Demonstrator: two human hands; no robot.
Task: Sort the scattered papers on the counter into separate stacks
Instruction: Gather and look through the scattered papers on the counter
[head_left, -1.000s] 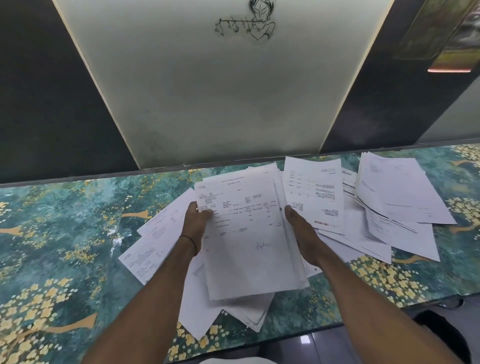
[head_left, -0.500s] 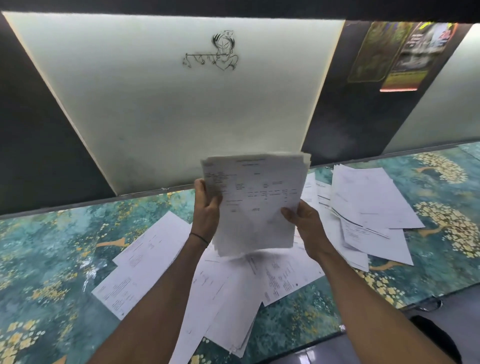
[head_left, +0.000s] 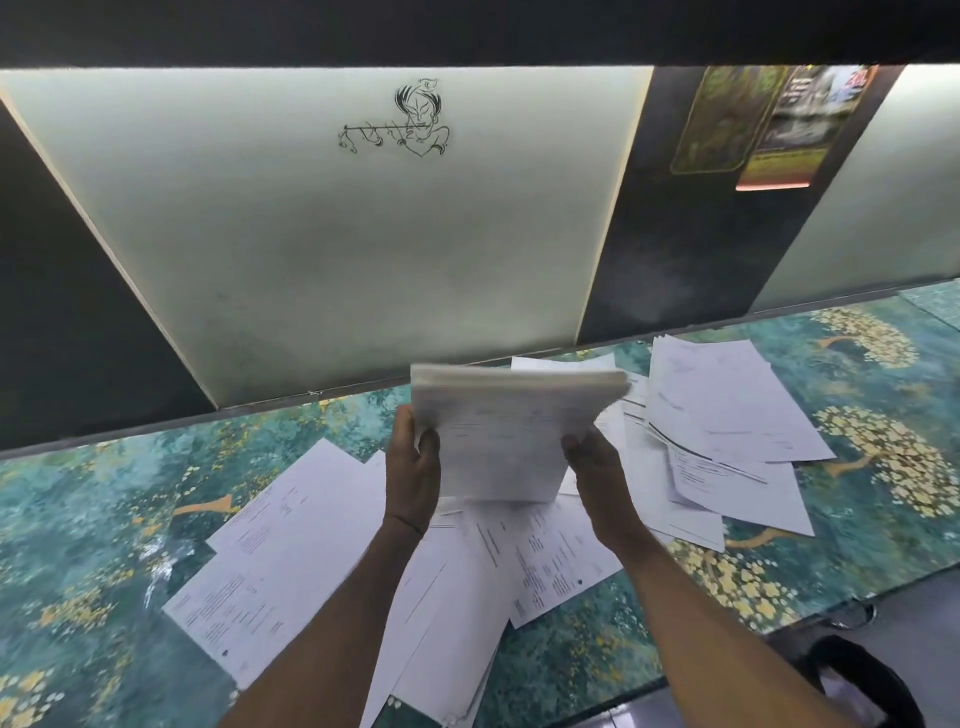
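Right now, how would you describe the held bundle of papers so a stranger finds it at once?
Look below the flute-player drawing on the pale wall panel, above the teal flowered counter. There the left hand and right hand grip a thick stack of papers. Unlike the loose sheets lying flat, it is held up.

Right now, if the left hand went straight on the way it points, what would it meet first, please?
Probably the pale backlit wall panel behind the teal patterned counter; the left hand, gripping the white paper bundle, points that way, though depth is unclear.
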